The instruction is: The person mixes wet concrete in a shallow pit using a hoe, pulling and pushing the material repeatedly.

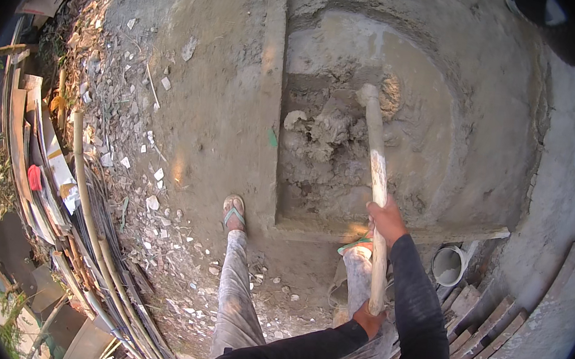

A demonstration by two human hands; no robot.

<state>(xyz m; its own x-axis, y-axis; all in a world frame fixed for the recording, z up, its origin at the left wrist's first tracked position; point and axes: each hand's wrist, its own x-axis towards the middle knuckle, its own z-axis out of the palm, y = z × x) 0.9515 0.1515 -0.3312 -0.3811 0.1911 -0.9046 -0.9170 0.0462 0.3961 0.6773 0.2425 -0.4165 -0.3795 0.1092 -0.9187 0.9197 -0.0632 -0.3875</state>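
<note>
A long wooden-handled hoe (378,160) runs from my body up into a shallow mixing bed, its head sunk in wet grey mortar and hidden there. My right hand (389,220) is wrapped around the middle of the handle. Lower down, my left hand (369,319) grips the handle close to its near end. A lumpy heap of mortar (330,132) lies to the left of the hoe head. Smoother wet mortar (426,137) spreads on the right, inside a curved edge.
A low ledge (275,178) borders the bed on its left, beside my sandalled foot (234,210). To the right stand a whitish bucket (449,266) and stacked boards (491,330). Poles and scrap planks (80,173) line the far left, past scattered rubble (154,201).
</note>
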